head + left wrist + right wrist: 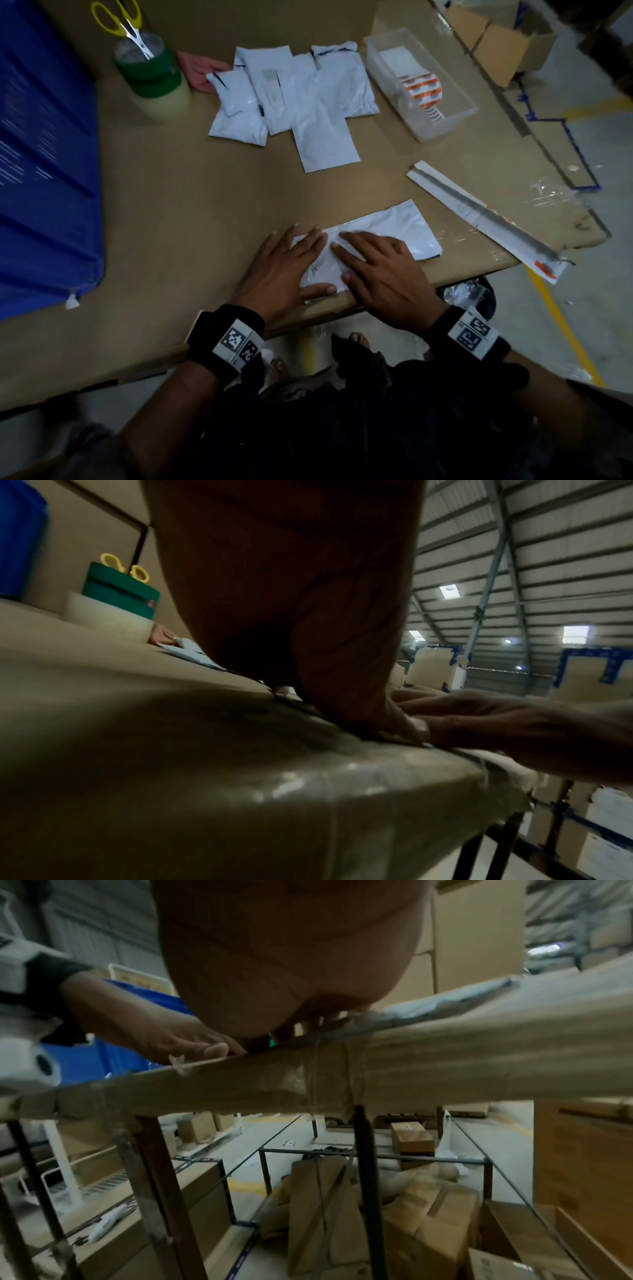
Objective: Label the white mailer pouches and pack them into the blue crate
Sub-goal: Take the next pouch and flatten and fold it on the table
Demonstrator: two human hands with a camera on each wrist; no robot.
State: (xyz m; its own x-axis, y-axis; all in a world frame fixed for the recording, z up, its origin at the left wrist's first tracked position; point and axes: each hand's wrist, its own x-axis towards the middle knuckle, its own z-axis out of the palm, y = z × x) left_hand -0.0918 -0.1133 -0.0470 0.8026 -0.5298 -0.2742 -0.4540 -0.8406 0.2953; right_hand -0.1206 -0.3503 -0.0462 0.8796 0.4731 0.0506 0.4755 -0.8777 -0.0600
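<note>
Both hands are pressing flat on one white mailer pouch (383, 226) lying at the near edge of the cardboard-covered table (178, 205): the left hand (286, 270) with straight, spread fingers on its left end, the right hand (380, 270) with straight fingers beside it, holding nothing. Further back, a pile of white pouches (301, 102) is lying near a clear tray (442, 126) of labels. Left of everything, the blue crate (44, 164) is standing.
</note>
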